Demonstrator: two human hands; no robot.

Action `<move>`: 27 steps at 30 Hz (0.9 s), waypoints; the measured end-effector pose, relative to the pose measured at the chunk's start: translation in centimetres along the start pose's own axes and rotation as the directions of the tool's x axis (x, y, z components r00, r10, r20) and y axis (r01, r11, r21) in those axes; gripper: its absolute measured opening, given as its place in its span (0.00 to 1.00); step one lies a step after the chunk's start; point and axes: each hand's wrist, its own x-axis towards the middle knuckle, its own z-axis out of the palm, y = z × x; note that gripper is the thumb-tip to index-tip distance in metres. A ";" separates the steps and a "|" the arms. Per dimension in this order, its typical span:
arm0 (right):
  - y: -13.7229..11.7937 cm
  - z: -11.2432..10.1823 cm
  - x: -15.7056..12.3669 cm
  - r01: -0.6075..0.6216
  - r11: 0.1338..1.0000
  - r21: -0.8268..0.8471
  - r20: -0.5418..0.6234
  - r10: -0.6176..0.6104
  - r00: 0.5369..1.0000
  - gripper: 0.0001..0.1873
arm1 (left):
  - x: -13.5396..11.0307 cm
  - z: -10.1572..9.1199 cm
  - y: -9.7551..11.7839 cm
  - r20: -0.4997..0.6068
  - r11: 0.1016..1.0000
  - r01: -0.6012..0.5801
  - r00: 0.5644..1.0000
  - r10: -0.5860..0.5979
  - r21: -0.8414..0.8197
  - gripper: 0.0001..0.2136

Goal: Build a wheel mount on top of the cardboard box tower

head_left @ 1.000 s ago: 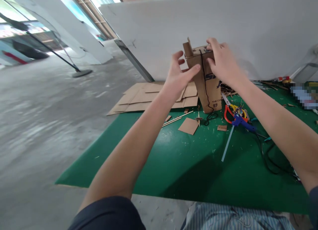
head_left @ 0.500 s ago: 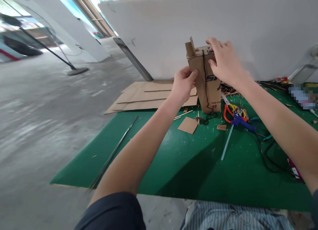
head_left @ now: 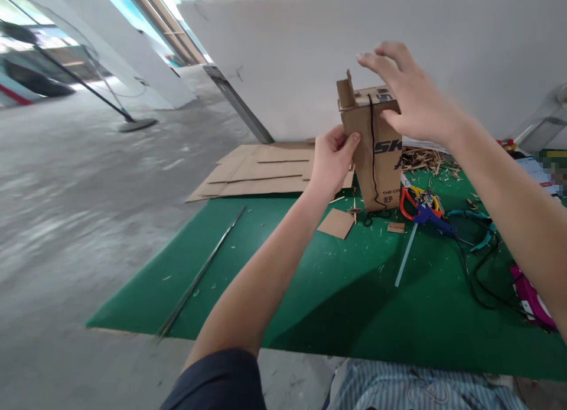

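A tall cardboard box (head_left: 365,144) stands upright on the green table, with a small cardboard piece (head_left: 345,93) sticking up from its top left corner. A black string (head_left: 372,138) runs over the top and down the front to a loose coil at its foot. My left hand (head_left: 333,159) grips the box's left side, thumb on the front face. My right hand (head_left: 410,94) is at the top right corner, fingers spread and raised above the top, thumb near the front edge. Nothing is visible in the right hand.
Flat cardboard sheets (head_left: 252,172) lie behind on the left. Scissors with red handles (head_left: 407,203), a blue glue gun (head_left: 434,220) and teal-handled pliers (head_left: 487,236) lie right of the box. A thin dark rod (head_left: 204,268) lies at left; a white panel (head_left: 287,61) stands behind.
My right hand has lifted off the box top, its fingers opening upward. The box has shifted slightly right and nearer, with the left hand still on it.
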 end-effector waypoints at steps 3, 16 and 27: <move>-0.9 -0.4 0.4 0.080 0.996 -0.028 0.035 -0.079 0.996 0.42 | -0.1 0.2 -0.1 -0.003 0.997 -0.067 0.998 0.068 0.043 0.12; -2.7 -0.5 3.7 0.004 0.986 0.168 -0.056 0.006 0.998 0.20 | -0.3 0.4 0.1 -0.032 0.991 -0.080 0.996 0.084 0.110 0.08; -2.3 -0.7 4.1 0.001 0.968 0.253 -0.019 0.004 1.000 0.15 | -0.5 0.4 0.3 -0.022 0.997 -0.041 0.999 0.042 0.072 0.07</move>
